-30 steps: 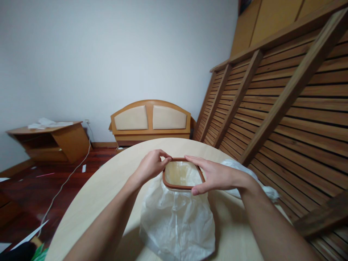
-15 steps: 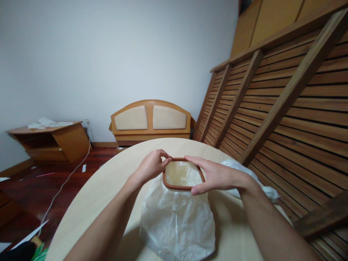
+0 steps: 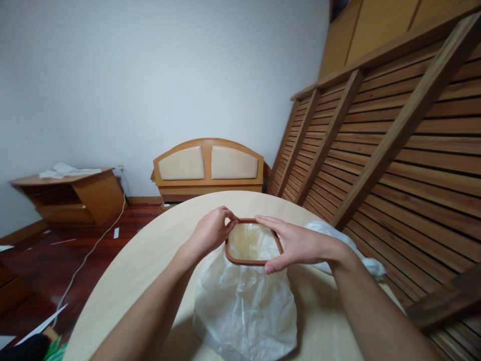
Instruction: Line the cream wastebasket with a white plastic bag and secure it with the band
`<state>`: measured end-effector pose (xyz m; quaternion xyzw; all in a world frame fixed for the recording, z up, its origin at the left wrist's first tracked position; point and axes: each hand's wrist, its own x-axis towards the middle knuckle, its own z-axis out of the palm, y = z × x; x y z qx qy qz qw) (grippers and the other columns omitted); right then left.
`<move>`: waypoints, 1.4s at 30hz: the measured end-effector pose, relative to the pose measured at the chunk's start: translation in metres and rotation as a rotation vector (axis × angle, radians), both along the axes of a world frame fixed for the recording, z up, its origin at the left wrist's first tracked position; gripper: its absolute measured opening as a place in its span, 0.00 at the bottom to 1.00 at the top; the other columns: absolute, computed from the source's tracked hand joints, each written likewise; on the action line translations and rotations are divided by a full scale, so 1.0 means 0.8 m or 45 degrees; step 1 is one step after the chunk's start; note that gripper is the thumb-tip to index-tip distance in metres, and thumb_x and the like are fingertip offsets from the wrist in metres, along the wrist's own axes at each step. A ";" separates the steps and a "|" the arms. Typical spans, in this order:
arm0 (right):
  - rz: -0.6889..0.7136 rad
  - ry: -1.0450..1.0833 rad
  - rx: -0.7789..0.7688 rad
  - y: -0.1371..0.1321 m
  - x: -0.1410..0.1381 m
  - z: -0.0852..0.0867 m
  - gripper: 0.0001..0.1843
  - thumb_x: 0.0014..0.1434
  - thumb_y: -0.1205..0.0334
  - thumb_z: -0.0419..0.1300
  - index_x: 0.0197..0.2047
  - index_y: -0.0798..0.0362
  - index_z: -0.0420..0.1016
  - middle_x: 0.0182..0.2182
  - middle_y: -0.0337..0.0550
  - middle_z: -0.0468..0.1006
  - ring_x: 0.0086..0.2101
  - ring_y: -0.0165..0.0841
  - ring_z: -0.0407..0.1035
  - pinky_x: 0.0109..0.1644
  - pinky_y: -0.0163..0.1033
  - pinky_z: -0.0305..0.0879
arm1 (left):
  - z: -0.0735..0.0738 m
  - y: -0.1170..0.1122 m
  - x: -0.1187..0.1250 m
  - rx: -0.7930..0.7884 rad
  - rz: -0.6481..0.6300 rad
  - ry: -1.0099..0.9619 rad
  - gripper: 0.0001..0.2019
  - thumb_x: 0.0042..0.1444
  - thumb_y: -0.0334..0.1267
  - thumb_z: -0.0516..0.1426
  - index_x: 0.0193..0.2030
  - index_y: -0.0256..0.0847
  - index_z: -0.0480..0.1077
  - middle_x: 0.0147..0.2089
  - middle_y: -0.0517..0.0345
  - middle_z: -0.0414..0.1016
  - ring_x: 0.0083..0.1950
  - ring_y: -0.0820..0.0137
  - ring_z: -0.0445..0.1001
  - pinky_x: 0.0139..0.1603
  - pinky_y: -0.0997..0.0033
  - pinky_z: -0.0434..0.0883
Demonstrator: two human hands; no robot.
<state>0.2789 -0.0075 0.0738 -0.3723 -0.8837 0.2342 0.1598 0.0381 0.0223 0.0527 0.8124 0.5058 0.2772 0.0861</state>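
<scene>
One open bag (image 3: pixel 246 311), pale inside, left hand (image 3: pixel 211 229) pinching rim (image 3: pixel 246 262), right hand (image 3: pixel 296 243) clasping it

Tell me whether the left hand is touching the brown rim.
Touching: the head view shows the left hand with thumb and fingertips pinched at the far left corner of the brown rim, no gap visible.
</scene>
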 end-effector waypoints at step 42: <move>-0.043 -0.109 -0.088 0.013 0.011 -0.013 0.71 0.38 0.33 0.72 0.74 0.58 0.46 0.72 0.59 0.47 0.70 0.53 0.44 0.73 0.55 0.41 | 0.027 -0.025 -0.017 -0.519 -0.598 -0.051 0.55 0.39 0.55 0.71 0.71 0.39 0.53 0.74 0.42 0.54 0.73 0.49 0.54 0.74 0.51 0.53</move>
